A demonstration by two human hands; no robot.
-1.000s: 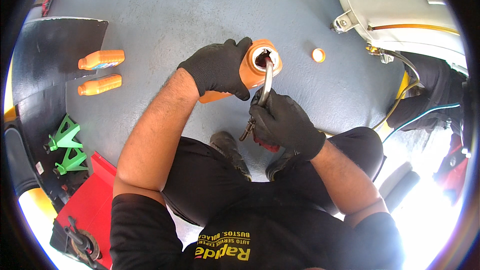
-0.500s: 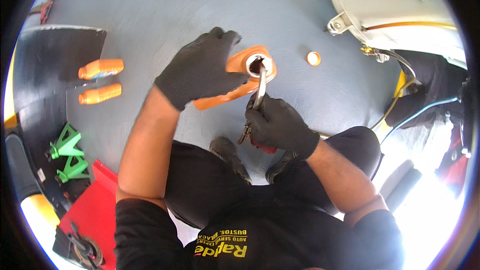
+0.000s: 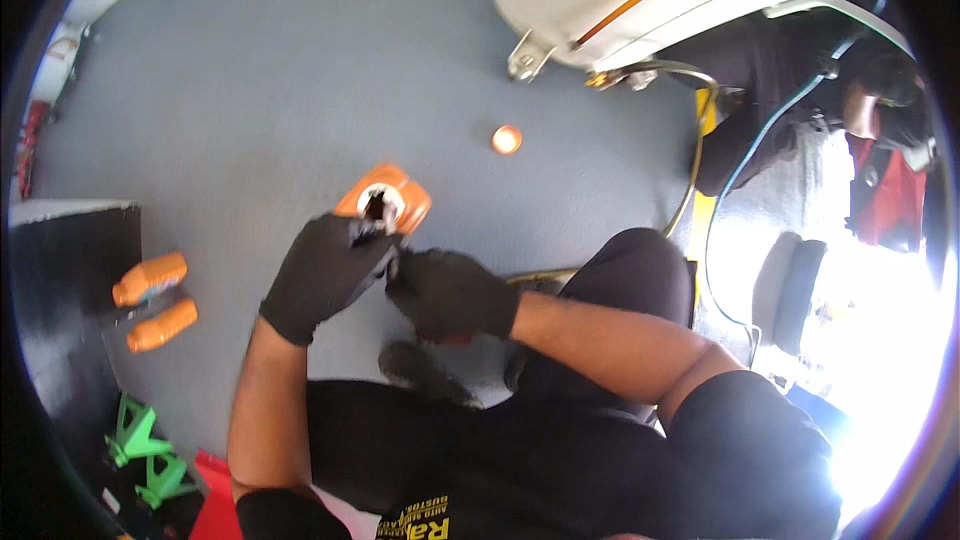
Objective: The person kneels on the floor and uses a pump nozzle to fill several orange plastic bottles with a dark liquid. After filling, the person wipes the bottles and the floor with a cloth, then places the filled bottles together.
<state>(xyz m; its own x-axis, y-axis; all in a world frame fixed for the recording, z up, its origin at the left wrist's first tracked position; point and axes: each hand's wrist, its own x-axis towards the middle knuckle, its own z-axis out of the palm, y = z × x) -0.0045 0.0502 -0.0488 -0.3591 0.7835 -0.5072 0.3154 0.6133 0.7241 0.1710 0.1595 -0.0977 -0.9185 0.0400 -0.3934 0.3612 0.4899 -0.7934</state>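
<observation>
An orange plastic bottle [image 3: 412,202] with a wide white-rimmed mouth stands on the grey floor in front of me. Its mouth is uncovered and dark inside. My left hand [image 3: 328,278], in a black glove, is at the near side of the mouth with its fingers drawn together; what they pinch is hidden. My right hand [image 3: 455,295], also gloved in black, is closed around a metal plier-like tool [image 3: 389,220] with a red handle, mostly covered by the hands. The tool's tip is at the bottle's mouth. An orange cap [image 3: 507,139] lies on the floor beyond, to the right.
Two smaller orange bottles [image 3: 152,280] lie at the left beside a black panel [image 3: 75,310]. Green jack stands [image 3: 135,432] are nearer on that side. A pale rounded tank [image 3: 600,0] and a hose [image 3: 690,195] are at the right, near another person's dark-clothed legs [image 3: 725,155].
My left hand has moved from the bottle's side to its mouth, beside the tool. My view has shifted, so the bottle and cap sit further left in it.
</observation>
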